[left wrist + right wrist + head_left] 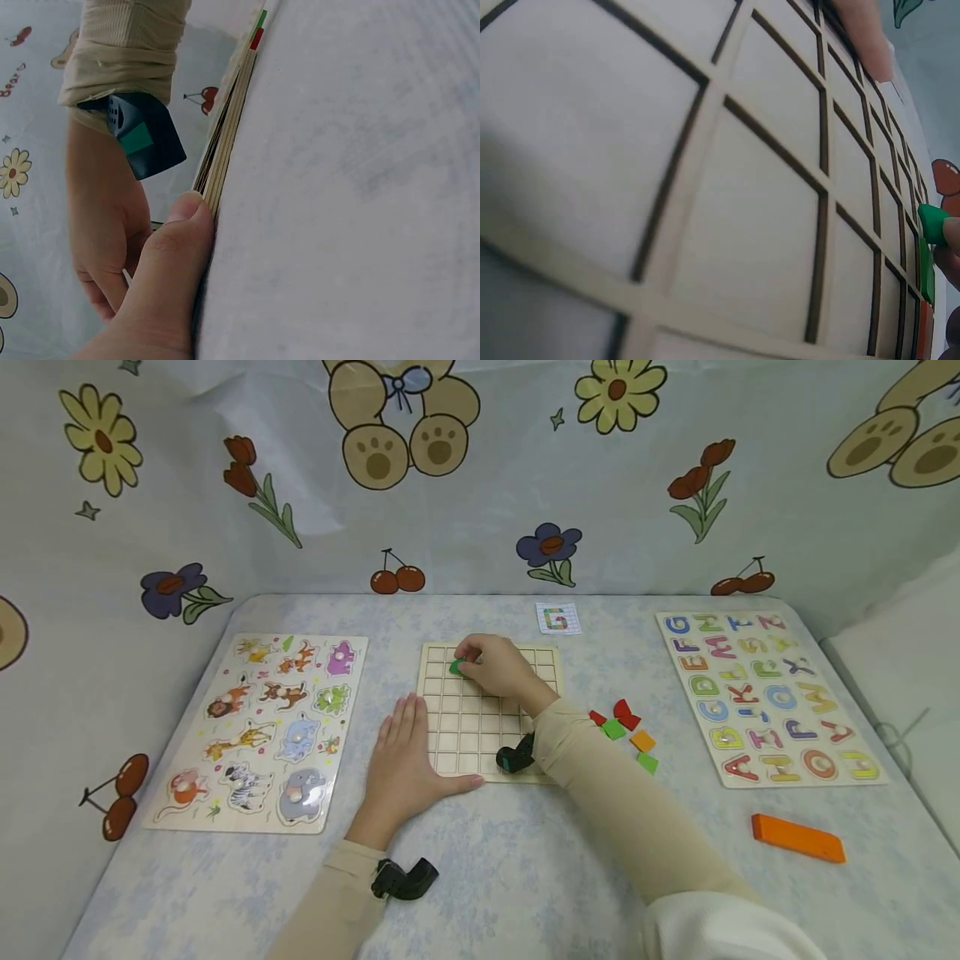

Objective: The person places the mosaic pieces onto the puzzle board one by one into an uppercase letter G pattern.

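Observation:
A wooden grid board [468, 722] lies in the middle of the table. My right hand [498, 667] is over its far part and pinches a small green piece [456, 667] between thumb and fingers. In the right wrist view, this green piece [932, 223] is just above a green tile [926, 274] and a red-orange tile [922, 326] set in the grid. My left hand [405, 762] rests at the board's left edge with straight fingers, its thumb stretched along the near edge. The right hand and forearm hide part of the grid.
Several loose red, green and orange pieces [642, 741] lie right of the board. A small pattern card [573, 625] is behind it. An animal puzzle [255, 693] lies left, a letter puzzle [757, 714] right, and an orange bar [798, 838] at the near right.

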The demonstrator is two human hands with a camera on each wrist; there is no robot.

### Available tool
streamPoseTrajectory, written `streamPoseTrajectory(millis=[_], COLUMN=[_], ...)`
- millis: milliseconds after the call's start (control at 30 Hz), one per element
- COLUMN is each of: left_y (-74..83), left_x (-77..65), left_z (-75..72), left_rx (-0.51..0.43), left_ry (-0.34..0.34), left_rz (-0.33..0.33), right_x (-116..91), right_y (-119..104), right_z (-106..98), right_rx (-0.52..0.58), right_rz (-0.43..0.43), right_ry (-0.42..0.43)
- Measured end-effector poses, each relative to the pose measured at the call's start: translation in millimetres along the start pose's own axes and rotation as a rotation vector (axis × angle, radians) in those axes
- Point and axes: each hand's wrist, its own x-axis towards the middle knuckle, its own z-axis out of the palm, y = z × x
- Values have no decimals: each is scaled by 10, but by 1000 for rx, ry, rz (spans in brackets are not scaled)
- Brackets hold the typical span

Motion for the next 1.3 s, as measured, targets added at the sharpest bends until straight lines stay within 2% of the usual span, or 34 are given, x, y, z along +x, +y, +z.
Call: streamPoseTrajectory(millis=[267, 400, 600, 800, 967, 1133, 1300], left_y=[2, 5, 16, 10, -10, -14, 5], left_x=[-4, -10, -22, -7, 0, -3, 4], left_z=[6, 7, 6, 1, 20, 20, 30], left_rx=[-8, -8, -9, -6, -8, -13, -21], left_ry=[2, 2, -7, -9, -11, -7, -1], left_rz=[0, -3, -7, -17, -32, -26, -17], right_x=[23, -14, -154, -417, -696, -972, -1291], right_y=[-41, -64, -7, 145, 354, 569, 772], right_z=[60, 53, -74, -432, -732, -939, -1064], right_rx=[-82, -140, -172, -140, -164, -204, -239], right_rz=[-8, 7, -12, -37, 12, 90, 107], right_ry=[8, -21, -68, -17, -4, -48, -104])
